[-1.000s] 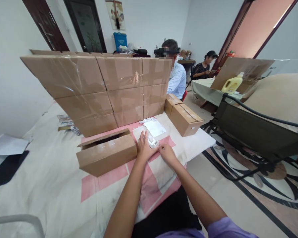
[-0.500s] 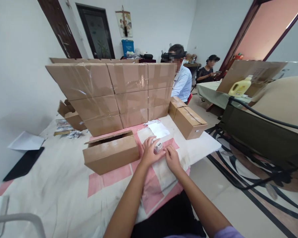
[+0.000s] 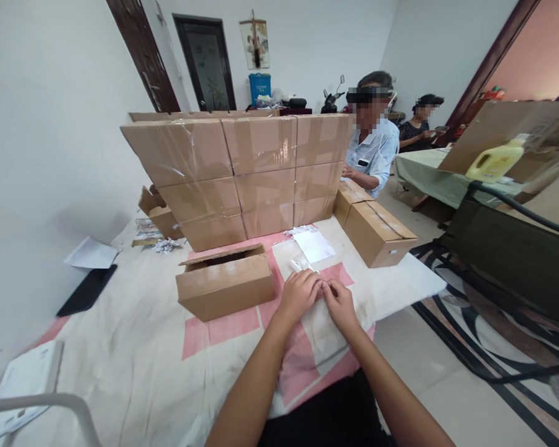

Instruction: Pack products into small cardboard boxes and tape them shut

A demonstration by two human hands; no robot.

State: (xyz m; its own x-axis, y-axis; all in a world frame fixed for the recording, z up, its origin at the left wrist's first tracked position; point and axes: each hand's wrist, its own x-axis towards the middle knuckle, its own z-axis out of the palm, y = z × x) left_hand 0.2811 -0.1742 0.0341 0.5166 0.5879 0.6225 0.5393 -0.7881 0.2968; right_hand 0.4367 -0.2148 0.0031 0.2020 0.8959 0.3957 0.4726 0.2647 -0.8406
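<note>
Close together over the near part of the table are my left hand (image 3: 298, 295) and my right hand (image 3: 341, 307). Their fingertips meet in a pinch, and whatever lies between them is too small or hidden to make out. Just past the left knuckles a small white object (image 3: 299, 265) shows in part. It cannot be told whether the left hand touches it. Beyond that lies a white sheet of paper (image 3: 313, 246). Left of my hands stands a long cardboard box (image 3: 226, 284) with its top flap raised.
Taped cardboard boxes (image 3: 265, 180) form a wall across the table's back. Two closed boxes (image 3: 381, 234) stand at the right edge. A seated person (image 3: 372, 149) is behind them. A white power strip (image 3: 28, 379) lies at lower left, and a dark green folding chair (image 3: 512, 242) stands right.
The view has turned a little left. My left fingers have come off the front of the small white object and closed toward the right fingertips. The object now sits behind the left hand.
</note>
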